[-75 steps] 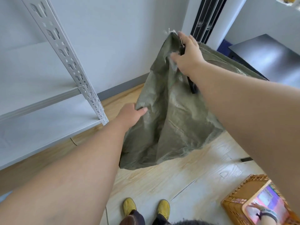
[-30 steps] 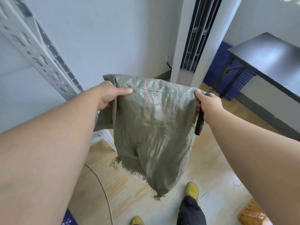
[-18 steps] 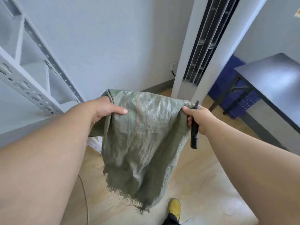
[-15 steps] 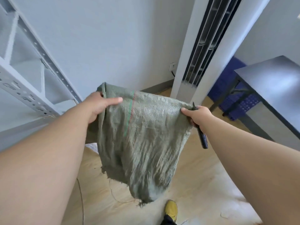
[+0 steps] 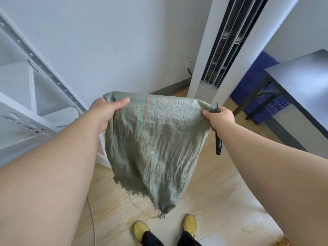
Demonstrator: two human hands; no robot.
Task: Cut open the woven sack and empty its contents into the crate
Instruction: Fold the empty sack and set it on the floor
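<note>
1. Head view: the woven sack (image 5: 152,142) hangs limp in the air between both arms, above the wooden floor (image 5: 221,189) and the yellow shoes (image 5: 141,229).
2. The left hand (image 5: 104,112) is clamped on the sack's upper left corner, thumb lying over the fabric.
3. The right hand (image 5: 219,117) pinches the upper right corner and also grips a dark cutter (image 5: 218,144), whose end points down.
4. The sack's frayed edge dangles lowest.

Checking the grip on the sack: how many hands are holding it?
2. The left hand grips the woven sack at its top left corner; the right hand pinches the top right corner, also holding a dark cutter.
</note>
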